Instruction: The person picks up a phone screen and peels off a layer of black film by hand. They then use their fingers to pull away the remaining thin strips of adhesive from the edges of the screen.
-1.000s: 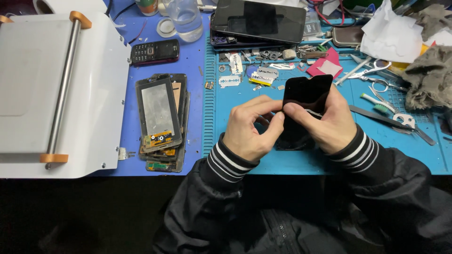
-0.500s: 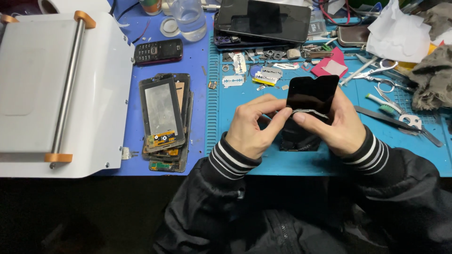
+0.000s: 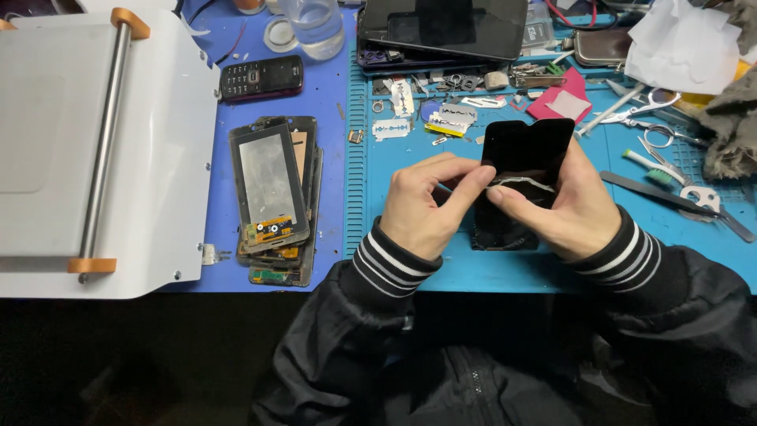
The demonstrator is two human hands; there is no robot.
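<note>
Both hands working a dark phone screen over the teal mat

Left hand [image 3: 426,209] and right hand [image 3: 556,209] pinch the black phone screen [image 3: 527,154], seemingly peeling a pale strip [image 3: 520,182]; stack of phone frames [image 3: 276,197] at 9 o'clock; razor blades [image 3: 394,128] at 11

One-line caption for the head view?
Both hands, left and right, peel a thin strip from a black phone screen over a blue mat.

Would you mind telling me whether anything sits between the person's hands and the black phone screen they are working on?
Nothing visible does. The left hand and right hand both already touch the black phone screen, which is held tilted above the teal mat. Their fingertips meet at a thin pale strip across its face.
</note>
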